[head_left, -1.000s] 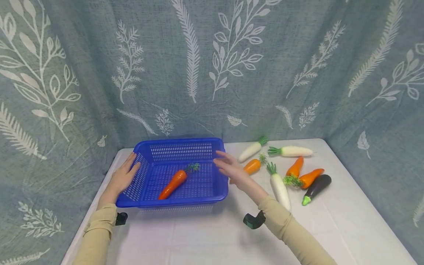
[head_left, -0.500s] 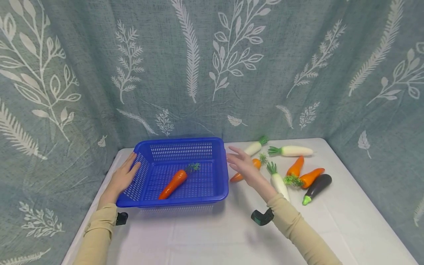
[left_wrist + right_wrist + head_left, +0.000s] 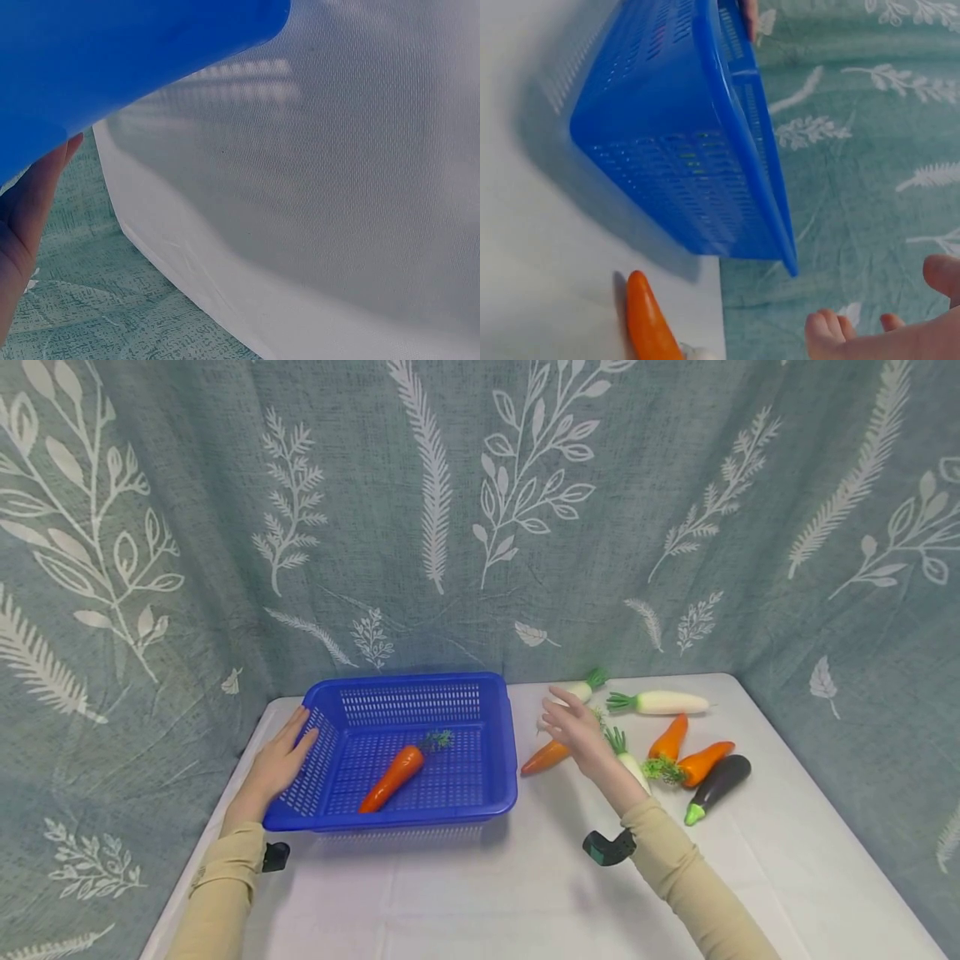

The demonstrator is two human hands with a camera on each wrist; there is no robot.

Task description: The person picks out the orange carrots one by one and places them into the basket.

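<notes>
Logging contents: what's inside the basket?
One carrot with its green top. The near side of the basket covers the strip of floor right behind it; anything lying there can't be seen.

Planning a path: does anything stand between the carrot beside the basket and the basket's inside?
Only the right wall of the basket visibly does; the carrot outside it would likely need lifting over the rim.
</notes>
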